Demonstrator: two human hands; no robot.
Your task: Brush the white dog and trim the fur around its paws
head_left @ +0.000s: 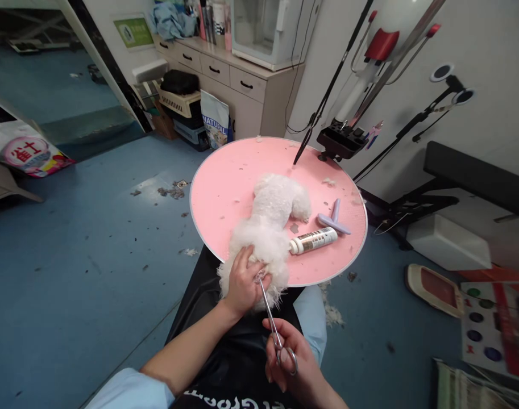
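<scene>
A white fluffy dog (274,199) lies on the round pink table (216,187), its head end at the edge nearest me. My left hand (244,281) lies on the fluffy head, thumb and fingers holding the fur around a small pinkish ear opening (260,276). In my right hand (295,355) is a slim silver hemostat (270,315), held by its finger rings. Its tip reaches the ear, close to my left thumb; the very end is hard to make out. A white bottle (314,241) lies on its side beside the dog.
A lilac T-shaped tool (333,221) lies past the bottle. A black strap (312,122) hangs down to the table near a black tool tray (342,142). Loose fur tufts (328,182) dot the table and floor. A drawer cabinet (225,71) stands behind.
</scene>
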